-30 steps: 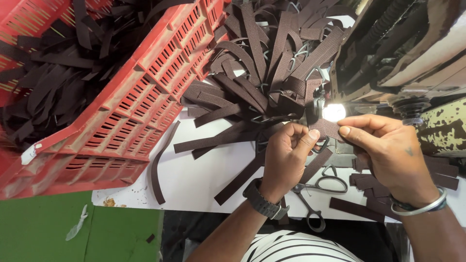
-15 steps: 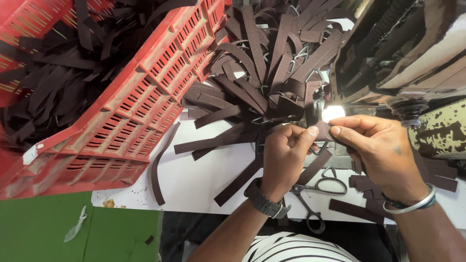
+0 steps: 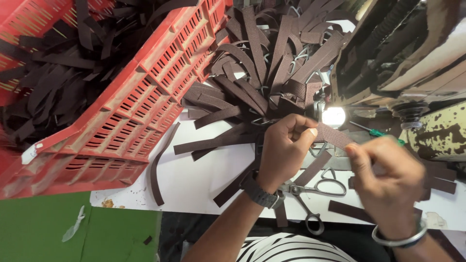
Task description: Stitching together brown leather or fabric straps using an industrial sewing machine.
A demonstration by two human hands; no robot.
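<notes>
My left hand [image 3: 284, 148] pinches one end of a short dark brown webbing strap [image 3: 334, 136] between thumb and fingers. My right hand [image 3: 388, 182] grips the other end of the same strap, just right of the left hand. Both hands hover above the white table [image 3: 194, 179], beside a heap of brown straps with metal rings [image 3: 262, 77]. A dark watch sits on my left wrist and a metal bangle on my right wrist.
A red plastic crate [image 3: 136, 106] full of dark straps stands at the left. Scissors [image 3: 310, 191] lie on the table under my hands. A bright lamp [image 3: 334, 116] and a sewing machine [image 3: 427, 97] are at the right. Green floor shows bottom left.
My right hand has slid down and to the right along the strap. The left hand has kept its pinch and stayed nearly in place.
</notes>
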